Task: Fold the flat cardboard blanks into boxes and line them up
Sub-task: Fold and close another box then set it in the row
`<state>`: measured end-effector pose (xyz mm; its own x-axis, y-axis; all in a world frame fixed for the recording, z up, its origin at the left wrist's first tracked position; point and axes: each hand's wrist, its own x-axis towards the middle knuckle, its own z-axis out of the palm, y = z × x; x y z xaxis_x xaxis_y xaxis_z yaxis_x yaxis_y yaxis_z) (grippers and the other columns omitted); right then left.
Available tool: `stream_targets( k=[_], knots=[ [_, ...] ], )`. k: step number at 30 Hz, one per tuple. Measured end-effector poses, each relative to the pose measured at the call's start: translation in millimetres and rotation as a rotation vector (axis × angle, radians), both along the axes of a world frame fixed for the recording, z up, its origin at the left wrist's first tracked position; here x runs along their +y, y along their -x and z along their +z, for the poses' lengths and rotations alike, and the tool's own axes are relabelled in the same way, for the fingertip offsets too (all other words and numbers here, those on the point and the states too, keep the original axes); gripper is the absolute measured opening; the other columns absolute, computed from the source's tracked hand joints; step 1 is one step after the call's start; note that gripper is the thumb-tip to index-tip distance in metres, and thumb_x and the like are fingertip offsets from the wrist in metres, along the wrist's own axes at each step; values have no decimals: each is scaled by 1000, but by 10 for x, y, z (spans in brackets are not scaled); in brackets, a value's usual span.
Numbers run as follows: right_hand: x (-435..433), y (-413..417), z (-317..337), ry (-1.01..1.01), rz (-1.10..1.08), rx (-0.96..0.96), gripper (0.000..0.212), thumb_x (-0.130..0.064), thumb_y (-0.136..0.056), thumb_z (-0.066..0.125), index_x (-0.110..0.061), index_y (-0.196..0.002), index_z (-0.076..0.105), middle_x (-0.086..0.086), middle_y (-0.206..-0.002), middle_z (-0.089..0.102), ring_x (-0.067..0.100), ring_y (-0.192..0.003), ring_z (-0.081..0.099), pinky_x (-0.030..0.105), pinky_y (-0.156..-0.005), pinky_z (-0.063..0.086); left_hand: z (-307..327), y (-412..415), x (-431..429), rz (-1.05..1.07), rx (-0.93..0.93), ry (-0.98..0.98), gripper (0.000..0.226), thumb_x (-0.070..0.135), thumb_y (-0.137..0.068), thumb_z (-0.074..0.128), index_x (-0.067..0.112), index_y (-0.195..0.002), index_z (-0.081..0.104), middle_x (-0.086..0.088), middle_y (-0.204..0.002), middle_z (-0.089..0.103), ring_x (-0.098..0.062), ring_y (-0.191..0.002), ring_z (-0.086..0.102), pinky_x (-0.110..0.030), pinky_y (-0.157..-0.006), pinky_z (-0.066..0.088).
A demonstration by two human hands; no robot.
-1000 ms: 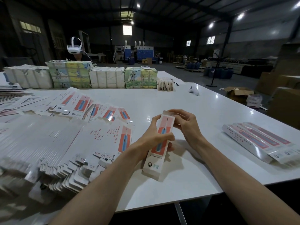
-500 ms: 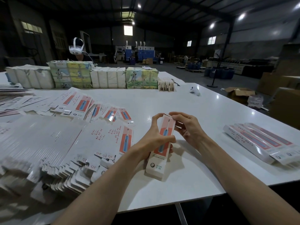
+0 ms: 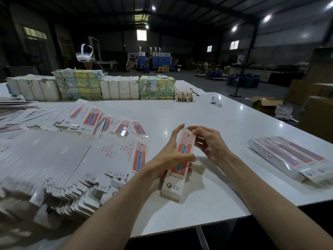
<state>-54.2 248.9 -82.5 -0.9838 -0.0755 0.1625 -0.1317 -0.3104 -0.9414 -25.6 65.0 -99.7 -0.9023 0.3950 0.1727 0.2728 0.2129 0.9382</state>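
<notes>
the left hand (image 3: pixel 169 156) wraps round the middle of the box (image 3: pixel 173 184), thumb across its orange front, index finger up along its far end. the right hand (image 3: pixel 210 143) pinches the flap at that far end with curled fingertips. the box tilts, near end low on the white table (image 3: pixel 198 116). left of the box spreads a fanned pile of flat blanks (image 3: pixel 54 159). right of the box, well apart, finished boxes (image 3: pixel 288 157) lie side by side.
</notes>
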Motion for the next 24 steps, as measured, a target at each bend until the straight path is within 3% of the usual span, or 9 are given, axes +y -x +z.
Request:
stream_targets(
  k=[5,11,15,24],
  knots=[
    [3,-20,0,-113,-7,107,24,-2,-97,59,-6,-101,83,17,-108,78,30,-100,76,35,-82,63,9,-14,-8,12,-11,0,108,24,-82,85,66,-151,14,2,-127,50,-28,-94,74,-25,-68,62],
    [-64,-38,6,-90,68,151,25,-6,-97,62,-4,-117,77,18,-119,75,31,-114,73,37,-92,61,1,7,18,85,-80,-103,100,22,-84,86,65,-145,20,1,-123,56,-26,-92,77,-28,-69,63],
    [-142,-69,-17,-132,-3,163,29,-19,-98,72,-11,-126,72,11,-118,76,30,-113,74,40,-93,62,6,23,32,100,-115,-203,97,21,-84,86,67,-143,23,-3,-121,59,-14,-87,78,-27,-65,62],
    [-191,-145,-19,-204,20,212,27,-23,-98,75,-16,-124,73,11,-115,78,33,-108,76,37,-88,64,22,-7,-5,132,-158,-239,88,22,-84,85,59,-140,27,-12,-114,64,-22,-80,79,-30,-64,62]
  ],
)
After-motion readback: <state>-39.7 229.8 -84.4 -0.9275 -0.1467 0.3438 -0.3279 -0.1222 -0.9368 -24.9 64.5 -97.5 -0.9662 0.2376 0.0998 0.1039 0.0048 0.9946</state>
